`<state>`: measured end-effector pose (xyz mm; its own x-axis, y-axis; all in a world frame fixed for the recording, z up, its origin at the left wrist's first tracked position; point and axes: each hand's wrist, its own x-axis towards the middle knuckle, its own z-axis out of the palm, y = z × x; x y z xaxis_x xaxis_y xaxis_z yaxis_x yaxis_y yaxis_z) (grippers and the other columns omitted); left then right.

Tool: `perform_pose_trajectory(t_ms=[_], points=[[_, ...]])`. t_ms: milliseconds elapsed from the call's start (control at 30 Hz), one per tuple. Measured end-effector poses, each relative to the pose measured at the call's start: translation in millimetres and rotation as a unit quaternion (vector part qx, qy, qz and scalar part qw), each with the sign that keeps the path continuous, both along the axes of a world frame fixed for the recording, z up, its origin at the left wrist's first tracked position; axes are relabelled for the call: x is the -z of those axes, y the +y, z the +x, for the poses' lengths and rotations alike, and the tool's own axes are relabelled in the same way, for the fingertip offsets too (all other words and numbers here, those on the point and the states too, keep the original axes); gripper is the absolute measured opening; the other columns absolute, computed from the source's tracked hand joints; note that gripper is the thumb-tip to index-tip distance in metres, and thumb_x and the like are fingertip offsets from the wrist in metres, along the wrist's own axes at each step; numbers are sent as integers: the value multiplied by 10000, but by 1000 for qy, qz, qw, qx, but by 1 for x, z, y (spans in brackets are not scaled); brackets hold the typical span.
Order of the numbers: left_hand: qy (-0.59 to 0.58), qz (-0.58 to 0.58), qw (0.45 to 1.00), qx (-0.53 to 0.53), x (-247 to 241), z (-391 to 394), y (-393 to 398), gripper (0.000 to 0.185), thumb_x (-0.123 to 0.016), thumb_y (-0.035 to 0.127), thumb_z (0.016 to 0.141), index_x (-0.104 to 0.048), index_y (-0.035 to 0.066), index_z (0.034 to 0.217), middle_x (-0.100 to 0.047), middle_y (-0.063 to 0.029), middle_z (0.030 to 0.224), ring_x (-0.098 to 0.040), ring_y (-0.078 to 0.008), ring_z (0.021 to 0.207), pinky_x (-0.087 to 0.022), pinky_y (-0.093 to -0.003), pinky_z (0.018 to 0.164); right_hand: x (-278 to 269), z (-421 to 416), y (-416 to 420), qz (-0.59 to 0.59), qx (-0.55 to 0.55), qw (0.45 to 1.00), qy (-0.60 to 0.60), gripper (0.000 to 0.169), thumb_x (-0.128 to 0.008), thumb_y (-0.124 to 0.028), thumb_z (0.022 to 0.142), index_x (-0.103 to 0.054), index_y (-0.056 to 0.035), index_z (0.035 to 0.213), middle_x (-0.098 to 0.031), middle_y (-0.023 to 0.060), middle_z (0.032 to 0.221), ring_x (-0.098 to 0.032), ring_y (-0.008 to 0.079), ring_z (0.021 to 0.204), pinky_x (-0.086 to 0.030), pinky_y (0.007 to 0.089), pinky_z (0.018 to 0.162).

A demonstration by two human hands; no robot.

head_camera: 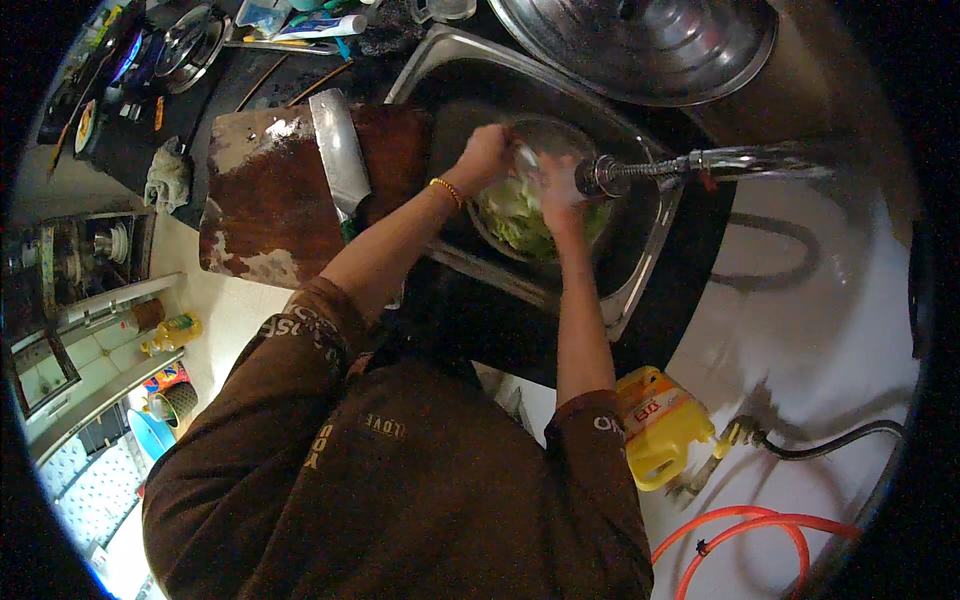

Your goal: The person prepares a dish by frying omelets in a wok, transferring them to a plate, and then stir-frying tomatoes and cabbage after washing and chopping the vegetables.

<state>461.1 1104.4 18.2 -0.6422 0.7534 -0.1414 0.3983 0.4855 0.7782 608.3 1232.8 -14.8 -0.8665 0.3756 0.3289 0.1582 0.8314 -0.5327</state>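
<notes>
Chopped leafy greens [517,221] fill a round bowl or basin [484,236] inside the metal sink [637,281]. Above the left part of the greens is my left hand [486,154], its fingers curled, a beaded bracelet on the wrist. My right hand [559,180] is beside it, blurred, over the greens and close to the faucet's spray head [600,178]. Something pale and shiny shows between the hands; blur hides what it is and whether either hand grips it.
Left of the sink, a cleaver [339,150] lies on a wet wooden cutting board [262,180]. A large metal lid or basin [645,45] stands behind the sink. The faucet arm [750,161] reaches in from the right. A yellow plastic jug [660,427] is at lower right, near an orange hose [739,517].
</notes>
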Motion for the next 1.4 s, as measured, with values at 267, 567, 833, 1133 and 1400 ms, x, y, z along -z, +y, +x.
perform_pose_trajectory(t_ms=[267,567,833,1133,1400], points=[[139,-224,944,199,19,7,1,545,-712,291,673,-536,65,1136,-628,-147,1012,-632,-330,877,-522,-409,736,31,20,-46,-767,240,585,-108,266,-519,-236,896,-551,-20,1048,-613,113,756,-587,229,614,-486,338,559],[77,-229,948,206,25,-41,19,471,-676,438,677,-654,75,977,-645,-134,986,-637,-340,850,-519,-446,688,61,9,-22,-469,256,835,-134,228,-472,-182,915,-521,-11,1058,-614,146,831,-637,217,692,-526,331,494],[320,-110,909,244,125,-10,36,375,-617,275,753,-617,92,1080,-611,-188,1028,-597,-348,967,-501,-445,778,135,-16,-36,-349,373,847,-148,285,-480,-227,910,-501,-31,1116,-604,131,858,-622,209,712,-514,334,519],[284,-97,841,451,128,-42,84,313,-581,154,756,-597,56,1053,-622,-186,956,-624,-308,862,-505,-403,703,96,12,-12,-514,421,746,-35,356,-488,-278,904,-478,-54,1180,-593,115,889,-605,200,733,-501,336,547],[264,-115,904,318,121,2,50,200,-628,177,722,-667,58,878,-647,-125,894,-637,-268,790,-517,-370,613,106,11,-25,-482,453,747,-63,422,-496,-323,899,-458,-74,1237,-583,100,917,-590,192,752,-489,338,572]])
